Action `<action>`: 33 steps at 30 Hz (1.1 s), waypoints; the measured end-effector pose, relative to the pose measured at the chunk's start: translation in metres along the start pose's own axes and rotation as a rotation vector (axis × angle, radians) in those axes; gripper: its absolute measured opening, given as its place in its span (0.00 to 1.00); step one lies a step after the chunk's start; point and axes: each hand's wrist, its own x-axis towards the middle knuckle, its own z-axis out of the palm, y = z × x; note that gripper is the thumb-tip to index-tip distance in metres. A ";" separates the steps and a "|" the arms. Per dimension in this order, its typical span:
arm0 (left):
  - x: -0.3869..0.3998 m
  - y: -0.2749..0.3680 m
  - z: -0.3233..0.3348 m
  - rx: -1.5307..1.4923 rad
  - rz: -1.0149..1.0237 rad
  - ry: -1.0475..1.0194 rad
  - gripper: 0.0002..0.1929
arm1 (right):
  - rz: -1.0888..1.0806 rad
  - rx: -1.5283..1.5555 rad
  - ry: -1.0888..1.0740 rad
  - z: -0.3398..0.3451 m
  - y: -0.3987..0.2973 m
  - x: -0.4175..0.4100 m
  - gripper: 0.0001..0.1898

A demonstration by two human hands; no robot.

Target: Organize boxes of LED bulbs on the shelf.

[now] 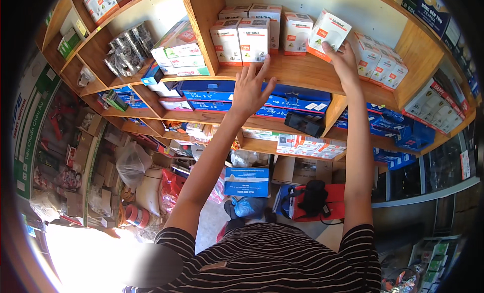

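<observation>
My right hand point(345, 64) grips a white and orange light bulb box point(329, 30), thumb on its front face. The box is tilted above the wooden shelf point(293, 68), and its far side is hidden. My left hand point(249, 91) has its fingers spread, the index fingertip at the lower front corner of a similar bulb box point(254, 38). Another bulb box point(226, 39) stands left of that one, with more behind. Between my hands a single bulb box point(297, 34) stands upright. Smaller bulb boxes point(380, 60) are lined up to the right.
Long blue boxes point(211, 91) fill the shelf below, and a black smartphone point(304, 123) lies at its front edge. An upright wooden divider point(200, 24) stands to the left, beside stacked cartons point(181, 51) and wrapped silvery rolls point(128, 47). A blue carton point(246, 182) sits lower down.
</observation>
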 end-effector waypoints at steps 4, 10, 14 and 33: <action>-0.007 -0.011 -0.003 0.000 -0.010 0.022 0.33 | 0.156 0.248 -0.151 0.008 -0.016 -0.006 0.38; 0.001 -0.007 0.002 -0.038 -0.007 0.012 0.34 | -0.057 -0.247 0.157 -0.010 0.023 0.010 0.34; -0.005 -0.017 -0.001 -0.018 -0.002 0.037 0.34 | 0.064 -0.689 -0.060 0.036 0.007 -0.003 0.26; -0.228 0.017 0.038 -0.850 -0.744 -0.061 0.11 | -0.449 -0.473 0.235 0.029 0.002 -0.078 0.23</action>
